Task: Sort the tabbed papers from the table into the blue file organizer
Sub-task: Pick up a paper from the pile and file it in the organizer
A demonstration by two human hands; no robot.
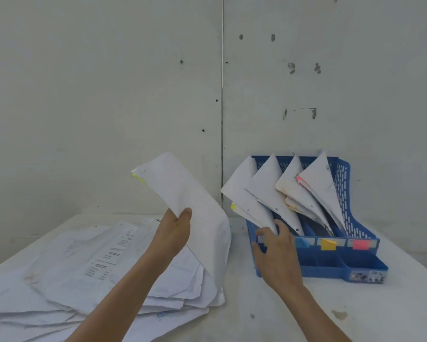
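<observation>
My left hand (174, 233) grips a white sheet with a yellow tab (182, 193) and holds it up above the loose pile of papers (96, 267) on the table's left. The blue file organizer (330, 265) stands at the right by the wall. Its slots hold several leaning papers (269, 188), and green, blue, yellow and pink labels mark its front rail. My right hand (277, 255) is at the organizer's front left corner, thumb and fingers around the rail at the leftmost slot, touching the lower edge of the papers there.
A grey wall with a vertical seam (222, 95) rises just behind the white table (306, 317). A small patterned sticker (367, 277) sits on the organizer's front right corner. Brown stains mark the table near the front right.
</observation>
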